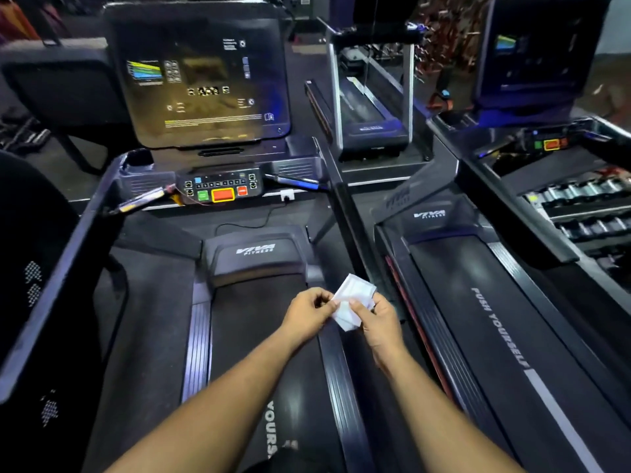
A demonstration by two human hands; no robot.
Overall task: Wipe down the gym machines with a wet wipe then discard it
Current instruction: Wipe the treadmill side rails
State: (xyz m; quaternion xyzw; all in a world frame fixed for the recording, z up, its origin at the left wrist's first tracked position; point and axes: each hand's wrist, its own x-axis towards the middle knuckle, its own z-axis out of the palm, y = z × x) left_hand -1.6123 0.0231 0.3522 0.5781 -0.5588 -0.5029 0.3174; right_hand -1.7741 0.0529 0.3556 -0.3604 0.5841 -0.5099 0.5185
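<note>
A white wet wipe (pixel 351 297), folded into a small packet shape, is held between both hands above the treadmill belt (pixel 252 322). My left hand (pixel 307 314) pinches its left edge with curled fingers. My right hand (pixel 379 324) grips its right side, thumb on top. The black treadmill in front of me has a large lit screen (pixel 205 83) and a button console (pixel 220 187) with green, orange and red keys.
Long side handrails (pixel 58 278) run along the left and the right (pixel 345 213) of the treadmill. A second treadmill (pixel 478 302) stands to the right, a third one (pixel 368 107) farther back. Dumbbells on a rack (pixel 580 206) show at far right.
</note>
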